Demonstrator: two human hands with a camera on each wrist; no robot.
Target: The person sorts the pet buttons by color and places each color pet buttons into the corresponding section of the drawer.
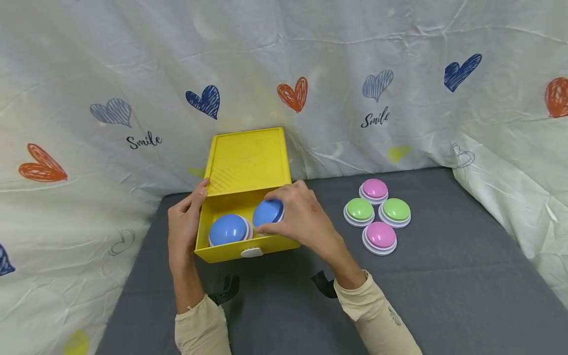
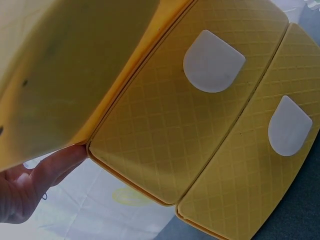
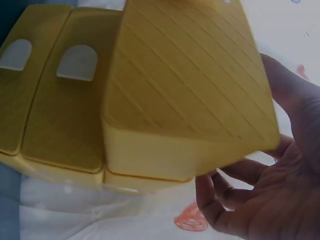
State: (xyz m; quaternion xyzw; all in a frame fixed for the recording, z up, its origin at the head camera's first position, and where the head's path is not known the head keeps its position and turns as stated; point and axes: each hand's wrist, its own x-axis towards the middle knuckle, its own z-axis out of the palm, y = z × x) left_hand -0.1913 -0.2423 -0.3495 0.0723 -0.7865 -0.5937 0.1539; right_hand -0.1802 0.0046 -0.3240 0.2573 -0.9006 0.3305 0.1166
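Note:
The yellow drawer cabinet (image 1: 248,160) has its top drawer (image 1: 224,255) pulled out. Inside that drawer sits a blue domed push button (image 1: 228,229) with a white base. My right hand (image 1: 306,214) reaches over the drawer's right side and grips a second blue push button (image 1: 267,212), tilted, between thumb and fingers. At the left side, the fingers of my left hand (image 1: 185,224) lie along the drawer and touch the cabinet's edge. Both wrist views show the drawer from below, which hides the buttons; the left hand (image 2: 42,182) touches near the cabinet's corner.
Two pink push buttons (image 1: 380,235) and two green push buttons (image 1: 396,209) stand in a cluster on the dark grey table (image 1: 443,296), right of the cabinet. Lower drawers with white handles (image 2: 214,61) are closed. A white curtain (image 1: 328,59) with printed hearts hangs behind.

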